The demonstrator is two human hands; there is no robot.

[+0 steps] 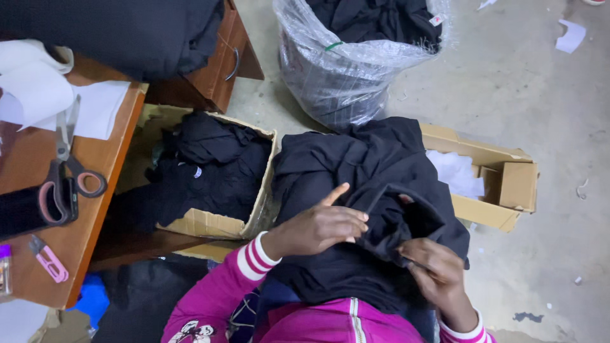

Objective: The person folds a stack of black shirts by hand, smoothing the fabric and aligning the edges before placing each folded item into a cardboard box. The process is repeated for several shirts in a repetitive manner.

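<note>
The person sits with a black garment (pixel 375 184) heaped across the lap, its bulk draped forward between two cardboard boxes; the left hand (pixel 321 228) rests on a raised fold of it, its grip pressed onto the cloth with the index finger lifted and pointing away; the right hand (pixel 438 273) comes up from below, its grip pinching the same fold near a rolled edge that looks like a cuff or hem.

The garment appears soft and limp, a knit or fleece that slumps into deep creases and holds no shape of its own; it is judged light for its size, not slippery and not fragile, though loose layers will likely slide over one another; the firmer places to take hold seem to be the thicker seams and the rolled edge between the two hands, since a pinch in flat cloth would only lift one layer.

The left cardboard box (pixel 210 222) is full of more black cloth; the right cardboard box (pixel 502 190) holds white scraps; a clear plastic sack (pixel 337 76) of dark fabric stands behind on the concrete floor (pixel 540 114); on the wooden table (pixel 95 165) at the left lie scissors (pixel 67 171), white fabric pieces (pixel 44 95) and a small pink thread snip (pixel 49 259).
</note>
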